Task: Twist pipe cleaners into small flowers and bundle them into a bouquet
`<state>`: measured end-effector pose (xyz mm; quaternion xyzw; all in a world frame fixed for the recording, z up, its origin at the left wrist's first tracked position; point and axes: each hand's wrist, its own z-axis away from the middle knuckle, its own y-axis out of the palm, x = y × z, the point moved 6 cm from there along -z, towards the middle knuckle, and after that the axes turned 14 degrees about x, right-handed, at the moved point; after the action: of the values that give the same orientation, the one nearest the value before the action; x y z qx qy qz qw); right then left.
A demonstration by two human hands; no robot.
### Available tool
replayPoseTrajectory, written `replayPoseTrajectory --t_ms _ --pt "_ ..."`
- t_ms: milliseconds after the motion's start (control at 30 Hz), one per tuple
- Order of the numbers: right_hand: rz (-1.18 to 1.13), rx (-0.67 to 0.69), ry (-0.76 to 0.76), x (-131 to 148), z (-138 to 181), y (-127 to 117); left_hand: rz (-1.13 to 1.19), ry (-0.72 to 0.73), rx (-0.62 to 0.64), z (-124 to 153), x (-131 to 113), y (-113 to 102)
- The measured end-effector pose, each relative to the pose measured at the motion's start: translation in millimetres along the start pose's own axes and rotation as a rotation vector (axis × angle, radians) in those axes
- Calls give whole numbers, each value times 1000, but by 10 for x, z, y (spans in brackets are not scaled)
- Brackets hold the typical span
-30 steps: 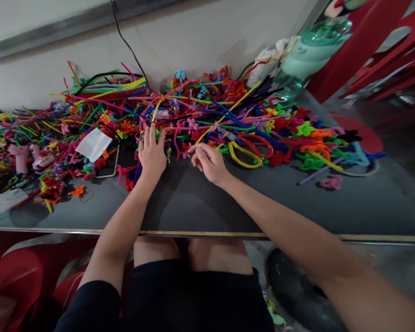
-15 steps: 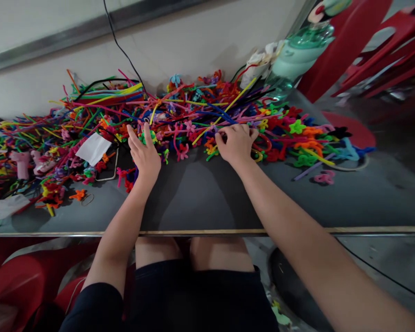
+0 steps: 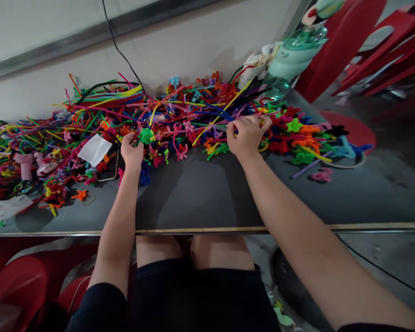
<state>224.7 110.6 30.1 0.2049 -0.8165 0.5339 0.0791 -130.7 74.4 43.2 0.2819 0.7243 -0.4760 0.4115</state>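
A long heap of chenille stems [image 3: 210, 108], many twisted into small flowers, lies along the back of the dark table. My left hand [image 3: 132, 151] is at the heap's front edge with fingers curled in and thumb near the index finger; what they hold, if anything, is hidden. Just right of its thumb is a green chenille flower [image 3: 145, 135]. My right hand [image 3: 246, 134] reaches into the right part of the heap, thumb and fingers bent together; whatever is between them I cannot make out. Green and yellow twisted pieces [image 3: 216, 150] lie left of its wrist.
A phone [image 3: 109, 169] lies left of my left hand, partly under a white paper [image 3: 95, 150]. A green bottle [image 3: 281, 69] and a white cup [image 3: 251, 71] stand at the back right. Red chairs [image 3: 366, 55] are beyond. A black cable [image 3: 119, 48] hangs down the wall.
My left hand has moved left and its spread fingers have curled in, leaving the green flower more in sight. My right hand has shifted slightly right.
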Motion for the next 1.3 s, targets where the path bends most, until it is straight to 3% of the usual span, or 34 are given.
replayPoseTrajectory --t_ms 133,233,367,467,533,667,767,800,867,967,1067,1100,1200,1300 --pt "-9 0 14 1 8 3 -279 -1 161 -14 -86 -107" --pt "-31 12 11 0 0 31 -462 -101 261 27 -112 -251" --pt "-37 -18 -4 -12 -17 65 -638 -156 270 82 -196 -466" --pt "-40 -46 -16 -14 -18 80 -629 -206 276 122 -244 -561" --pt "-46 -42 -24 -9 -14 97 -667 -246 177 153 -311 -681" --pt "-56 -41 -32 -6 -14 118 -747 -295 -231 274 -571 -1066" --pt "-103 -96 -31 11 -9 60 -668 -134 -433 389 -845 -1136" --pt "-122 -126 -38 37 7 20 -631 -43 -458 431 -944 -1069" --pt "-140 -191 -70 141 75 -71 -590 145 -343 488 -1115 -741" --pt "-115 -206 -202 437 249 -145 -481 367 172 573 -1231 115" --pt "-89 -76 -528 853 453 -81 -361 506 613 712 -1201 870" --pt "-75 -34 -647 973 516 -52 -321 525 701 735 -1162 1028" --pt "-22 9 -750 1109 552 -13 -262 494 730 689 -986 1191" --pt "63 67 -628 1026 424 11 -160 510 697 646 -831 1126"
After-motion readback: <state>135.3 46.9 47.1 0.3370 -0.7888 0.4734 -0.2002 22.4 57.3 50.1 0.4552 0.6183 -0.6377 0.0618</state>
